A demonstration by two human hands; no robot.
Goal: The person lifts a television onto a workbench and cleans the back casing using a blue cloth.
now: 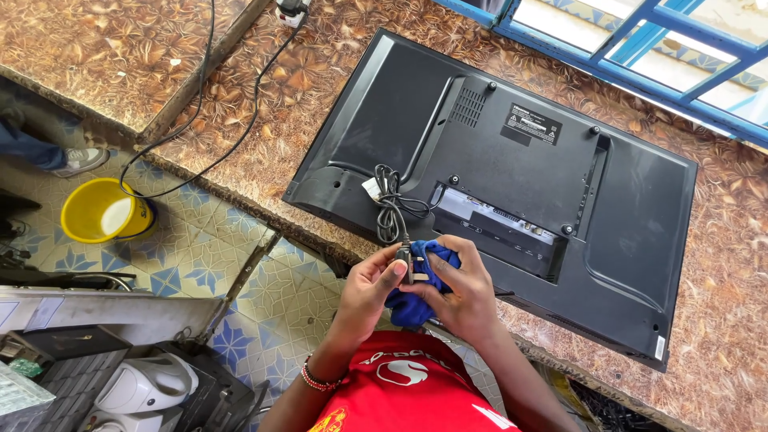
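Observation:
A black flat-screen television (512,184) lies face down on a brown patterned counter (720,264), its back panel up. Its bundled black power cord (390,204) rests on the back near the lower left edge. My left hand (370,286) pinches the cord's plug (406,260) between thumb and fingers. My right hand (464,292) presses a blue cloth (416,300) against the plug. Both hands hover just over the television's near edge, close to my red shirt.
A yellow bucket (104,210) stands on the tiled floor at left, near another person's shoe (80,160). A black cable (232,128) trails from a socket plug (292,10) across the counter. A white kettle (148,384) and equipment sit lower left. Blue window frame (640,40) top right.

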